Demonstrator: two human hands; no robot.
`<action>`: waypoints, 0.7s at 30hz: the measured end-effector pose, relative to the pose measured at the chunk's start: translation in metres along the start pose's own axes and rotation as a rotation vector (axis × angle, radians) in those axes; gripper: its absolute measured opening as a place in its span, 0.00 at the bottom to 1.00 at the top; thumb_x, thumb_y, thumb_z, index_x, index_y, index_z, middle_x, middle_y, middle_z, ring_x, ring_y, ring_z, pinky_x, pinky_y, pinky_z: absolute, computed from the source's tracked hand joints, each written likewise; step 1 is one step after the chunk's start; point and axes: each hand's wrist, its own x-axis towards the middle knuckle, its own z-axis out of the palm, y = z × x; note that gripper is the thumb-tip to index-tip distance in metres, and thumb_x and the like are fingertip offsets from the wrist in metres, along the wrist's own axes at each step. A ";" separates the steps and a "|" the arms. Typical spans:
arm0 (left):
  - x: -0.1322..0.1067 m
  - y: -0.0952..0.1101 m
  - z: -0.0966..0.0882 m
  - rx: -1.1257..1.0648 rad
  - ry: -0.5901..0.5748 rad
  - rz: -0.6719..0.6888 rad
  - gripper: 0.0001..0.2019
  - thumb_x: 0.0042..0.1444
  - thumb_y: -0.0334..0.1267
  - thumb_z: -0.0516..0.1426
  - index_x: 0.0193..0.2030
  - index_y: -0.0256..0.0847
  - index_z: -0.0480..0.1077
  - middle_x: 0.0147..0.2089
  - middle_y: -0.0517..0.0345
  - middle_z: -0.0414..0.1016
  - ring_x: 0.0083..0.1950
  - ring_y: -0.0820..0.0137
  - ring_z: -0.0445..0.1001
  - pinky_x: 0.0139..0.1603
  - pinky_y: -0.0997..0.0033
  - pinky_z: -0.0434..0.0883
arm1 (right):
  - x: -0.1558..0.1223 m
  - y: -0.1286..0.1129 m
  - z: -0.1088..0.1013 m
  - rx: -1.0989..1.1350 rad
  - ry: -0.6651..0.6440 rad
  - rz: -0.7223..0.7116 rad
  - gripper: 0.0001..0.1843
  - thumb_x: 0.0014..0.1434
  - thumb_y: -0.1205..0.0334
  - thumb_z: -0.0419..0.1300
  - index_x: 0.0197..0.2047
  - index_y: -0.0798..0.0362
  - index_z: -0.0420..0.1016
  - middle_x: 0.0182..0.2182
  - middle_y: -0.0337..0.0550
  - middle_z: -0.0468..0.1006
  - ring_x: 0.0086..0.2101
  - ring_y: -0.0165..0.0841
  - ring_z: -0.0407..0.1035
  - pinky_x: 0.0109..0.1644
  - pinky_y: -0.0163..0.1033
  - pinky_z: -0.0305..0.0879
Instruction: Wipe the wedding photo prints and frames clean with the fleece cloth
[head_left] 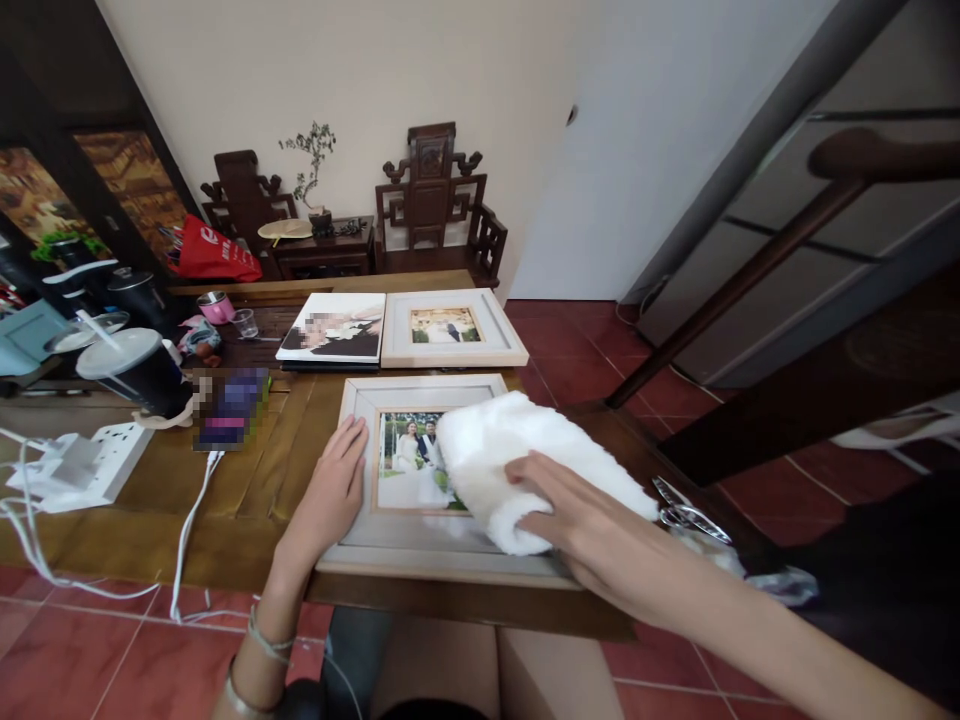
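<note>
A framed photo point(360, 545) lies flat at the front edge of the wooden table, its printed picture point(409, 465) showing two people in wedding clothes. My left hand point(339, 480) rests on the left border of the frame, fingers stretched out and laid flat. In my right hand point(551, 500) is a fluffy white cloth point(540, 440), bunched between thumb and fingers. The cloth covers the right part of the frame and the edge of the picture; what lies beneath it is hidden.
Behind lie a second framed photo point(450, 328) and a white-edged album point(334, 328). To the left are a drink cup point(131, 365), a phone point(231, 410) on a cable and a power strip point(112, 465). Scissors point(694, 515) lie right; a dark wooden chair point(739, 270) stands close.
</note>
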 end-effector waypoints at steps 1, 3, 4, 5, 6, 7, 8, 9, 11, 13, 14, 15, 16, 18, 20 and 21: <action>0.000 0.000 0.000 -0.001 0.006 0.004 0.22 0.65 0.33 0.43 0.65 0.34 0.58 0.67 0.43 0.58 0.71 0.61 0.49 0.69 0.49 0.53 | -0.001 0.004 0.002 -0.030 -0.005 0.003 0.22 0.45 0.84 0.48 0.32 0.53 0.75 0.50 0.54 0.70 0.55 0.48 0.63 0.54 0.52 0.67; 0.000 -0.001 0.001 -0.005 0.021 0.014 0.22 0.65 0.33 0.43 0.65 0.36 0.58 0.67 0.44 0.59 0.71 0.61 0.50 0.69 0.48 0.53 | 0.005 0.017 0.009 -0.108 0.006 0.009 0.23 0.44 0.84 0.49 0.35 0.52 0.77 0.56 0.52 0.68 0.61 0.48 0.56 0.62 0.54 0.59; 0.000 -0.001 0.001 -0.008 0.026 0.017 0.22 0.65 0.33 0.43 0.65 0.37 0.58 0.67 0.44 0.59 0.71 0.61 0.50 0.69 0.48 0.53 | 0.011 0.026 0.014 -0.146 0.017 0.009 0.24 0.43 0.85 0.50 0.36 0.53 0.77 0.59 0.50 0.66 0.63 0.47 0.51 0.65 0.55 0.54; 0.000 -0.002 0.001 -0.011 0.029 0.019 0.22 0.65 0.33 0.43 0.65 0.37 0.58 0.67 0.45 0.59 0.71 0.61 0.50 0.69 0.48 0.53 | 0.019 0.036 0.018 -0.177 0.026 0.010 0.25 0.42 0.85 0.50 0.38 0.53 0.77 0.61 0.49 0.64 0.64 0.47 0.48 0.67 0.56 0.50; 0.000 -0.002 0.001 -0.016 0.032 0.019 0.22 0.65 0.33 0.43 0.65 0.38 0.58 0.67 0.45 0.59 0.71 0.62 0.50 0.69 0.49 0.53 | 0.029 0.047 0.021 -0.200 0.035 0.019 0.26 0.42 0.85 0.50 0.39 0.54 0.77 0.62 0.49 0.62 0.65 0.47 0.45 0.67 0.57 0.48; 0.000 -0.002 0.001 -0.020 0.033 0.018 0.22 0.65 0.33 0.43 0.65 0.38 0.58 0.67 0.45 0.59 0.71 0.62 0.50 0.69 0.49 0.53 | 0.039 0.057 0.022 -0.216 0.044 0.035 0.26 0.42 0.85 0.49 0.40 0.56 0.77 0.63 0.49 0.61 0.65 0.47 0.44 0.67 0.59 0.48; 0.000 -0.002 0.001 -0.024 0.033 0.017 0.22 0.65 0.33 0.43 0.65 0.38 0.59 0.67 0.45 0.59 0.71 0.62 0.50 0.69 0.49 0.53 | 0.049 0.066 0.021 -0.227 0.064 0.057 0.27 0.43 0.85 0.49 0.41 0.56 0.76 0.63 0.49 0.61 0.65 0.47 0.43 0.66 0.61 0.49; 0.000 -0.002 0.001 -0.027 0.034 0.013 0.22 0.65 0.33 0.43 0.65 0.38 0.59 0.67 0.45 0.59 0.71 0.62 0.50 0.69 0.49 0.53 | 0.058 0.074 0.019 -0.236 0.095 0.085 0.27 0.44 0.85 0.48 0.42 0.57 0.76 0.64 0.50 0.60 0.65 0.48 0.43 0.65 0.62 0.49; 0.000 -0.002 0.000 -0.027 0.037 0.007 0.22 0.65 0.34 0.44 0.65 0.38 0.59 0.67 0.45 0.59 0.71 0.62 0.50 0.69 0.50 0.53 | 0.069 0.085 0.009 -0.256 0.187 0.154 0.26 0.46 0.85 0.48 0.44 0.58 0.75 0.65 0.52 0.58 0.65 0.49 0.41 0.65 0.62 0.49; 0.000 -0.002 0.000 -0.027 0.034 0.004 0.22 0.65 0.34 0.44 0.65 0.38 0.59 0.68 0.45 0.58 0.71 0.63 0.50 0.69 0.50 0.53 | 0.071 0.090 -0.002 -0.290 0.245 0.189 0.25 0.49 0.85 0.47 0.45 0.60 0.75 0.65 0.55 0.57 0.66 0.50 0.39 0.66 0.62 0.46; 0.000 -0.002 0.000 -0.026 0.030 0.001 0.22 0.65 0.34 0.44 0.65 0.38 0.59 0.68 0.44 0.58 0.71 0.63 0.50 0.69 0.50 0.53 | 0.070 0.090 -0.005 -0.310 0.243 0.188 0.24 0.50 0.85 0.46 0.45 0.62 0.75 0.65 0.57 0.57 0.66 0.51 0.38 0.66 0.62 0.44; 0.000 -0.001 0.000 -0.025 0.026 -0.002 0.22 0.65 0.34 0.44 0.65 0.37 0.59 0.68 0.44 0.58 0.71 0.63 0.50 0.69 0.50 0.53 | 0.067 0.088 -0.006 -0.325 0.214 0.175 0.24 0.50 0.85 0.46 0.45 0.63 0.75 0.64 0.58 0.58 0.66 0.51 0.39 0.67 0.63 0.42; 0.000 -0.001 0.000 -0.024 0.022 -0.008 0.22 0.65 0.34 0.44 0.64 0.37 0.59 0.68 0.44 0.58 0.71 0.62 0.50 0.69 0.50 0.52 | 0.063 0.085 -0.006 -0.331 0.163 0.150 0.25 0.49 0.85 0.46 0.44 0.63 0.76 0.62 0.59 0.61 0.65 0.52 0.40 0.67 0.63 0.41; 0.001 -0.001 0.000 -0.019 0.019 -0.019 0.22 0.65 0.34 0.43 0.64 0.35 0.60 0.68 0.43 0.58 0.71 0.62 0.50 0.69 0.50 0.52 | 0.054 0.075 0.000 -0.313 0.048 0.096 0.26 0.46 0.85 0.48 0.45 0.60 0.76 0.59 0.57 0.66 0.64 0.50 0.46 0.67 0.62 0.44; 0.002 0.000 0.001 -0.012 0.023 -0.025 0.22 0.65 0.34 0.43 0.64 0.33 0.60 0.68 0.42 0.58 0.71 0.62 0.50 0.70 0.50 0.52 | 0.043 0.061 0.008 -0.283 -0.019 0.059 0.28 0.45 0.84 0.49 0.44 0.55 0.77 0.56 0.53 0.70 0.63 0.47 0.51 0.68 0.57 0.46; 0.002 0.000 0.001 -0.010 0.026 -0.025 0.22 0.65 0.34 0.43 0.64 0.33 0.60 0.68 0.42 0.58 0.71 0.62 0.50 0.70 0.50 0.52 | 0.037 0.052 0.010 -0.266 -0.031 0.047 0.28 0.44 0.83 0.49 0.44 0.54 0.77 0.56 0.53 0.70 0.63 0.46 0.51 0.68 0.55 0.47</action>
